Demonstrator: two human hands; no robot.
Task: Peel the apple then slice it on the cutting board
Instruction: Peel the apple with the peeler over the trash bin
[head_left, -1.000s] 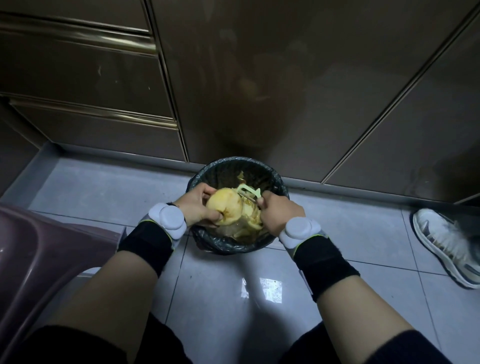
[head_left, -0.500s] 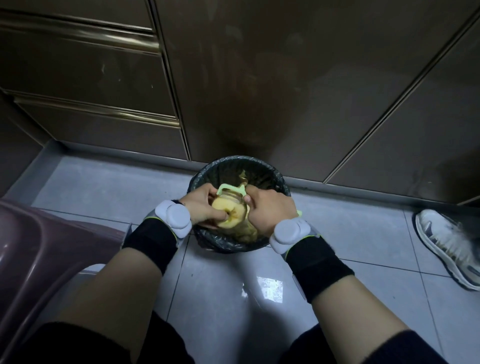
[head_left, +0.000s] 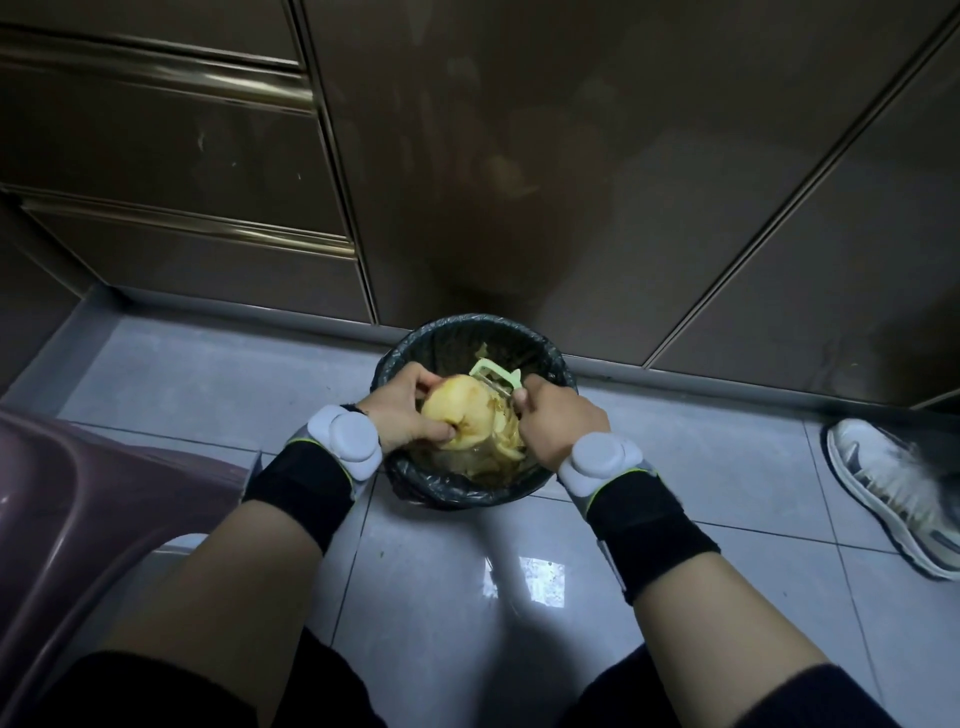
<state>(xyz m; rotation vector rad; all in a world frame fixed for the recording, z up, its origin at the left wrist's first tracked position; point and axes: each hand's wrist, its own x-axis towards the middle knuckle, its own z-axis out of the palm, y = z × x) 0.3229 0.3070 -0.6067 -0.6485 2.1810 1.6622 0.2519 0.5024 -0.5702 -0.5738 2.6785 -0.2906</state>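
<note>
Apple (head_left: 462, 410): pale yellow, round, mostly bare flesh, held in air directly over the round bin lined w/ black plastic bag (head_left: 415, 483), which stands on grey glossy floor tiles (head_left: 426, 597) against dark brown cabinet fronts (head_left: 519, 156). No cutting board in view.

Largest to smallest:
- Cabinet fronts: fill upper frame; drawer rails at left.
- Floor tiles: lit patch reflected below bin.
- Purple curved object, edge of frame at left (head_left: 78, 519): identity not clear.
- White sneaker (head_left: 893, 493), far right, well apart from bin.
- Bin: peelings lie inside, under the apple.
- Forearms: both reach fwd and down from lower frame, black wrist bands w/ white round sensor pods.

Key relation: apple sits betw. both hands, nearer the left. Stem-to-base axis appears to run roughly toward the viewer, dimple facing the camera; judged, not certain.

Left hand (head_left: 400, 415): closed around apple's left side, thumb pressed at near dimple, fingers over far top.

Right hand (head_left: 561, 421): clenched on handle of pale green Y-shaped peeler (head_left: 496, 375); blade head sits at apple's upper right, touching or just beside it; contact not resolvable.

Judgement: peel stage late; skin seems left only on the right side, partly hidden. Next stroke needs blade drawn along right flank, left hand rotating fruit.
</note>
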